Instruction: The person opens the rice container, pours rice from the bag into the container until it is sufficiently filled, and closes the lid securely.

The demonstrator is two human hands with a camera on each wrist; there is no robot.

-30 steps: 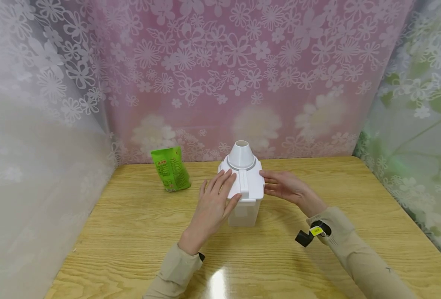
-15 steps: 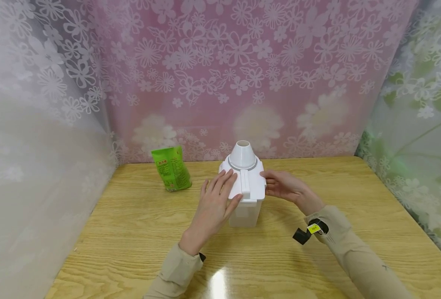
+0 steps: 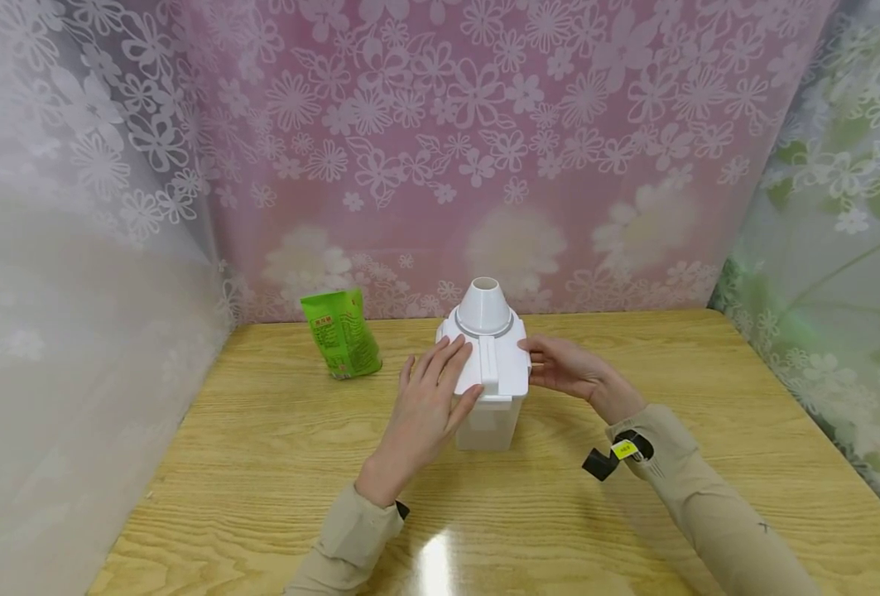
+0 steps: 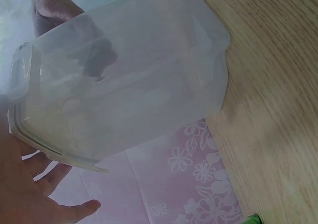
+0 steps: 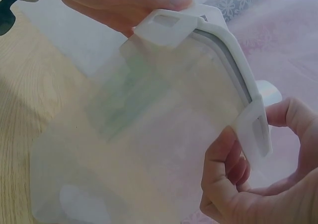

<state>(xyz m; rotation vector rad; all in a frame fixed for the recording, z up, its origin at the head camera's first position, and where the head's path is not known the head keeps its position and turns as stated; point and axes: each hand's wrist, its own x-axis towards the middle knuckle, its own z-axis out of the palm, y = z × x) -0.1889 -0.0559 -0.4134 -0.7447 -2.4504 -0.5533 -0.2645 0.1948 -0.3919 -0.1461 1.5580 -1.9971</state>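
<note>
Little has changed over the last second: the right hand (image 3: 569, 371) has been drawn slightly closer against the right edge of the white lid (image 3: 493, 364), while the left hand (image 3: 430, 397) has stayed flat on the lid's left side, so the work is judged to remain at the lid's fastening. The translucent container (image 3: 486, 426) stands upright at the middle of the desk (image 3: 261, 463), with a white funnel-shaped spout (image 3: 484, 308) on top. The left grip is open, its straight fingers pressed on the lid. The right grip is closed on the side latch (image 5: 256, 129), pinched between thumb and curled fingers. A green packet (image 3: 340, 334) stands well apart to the left.
</note>
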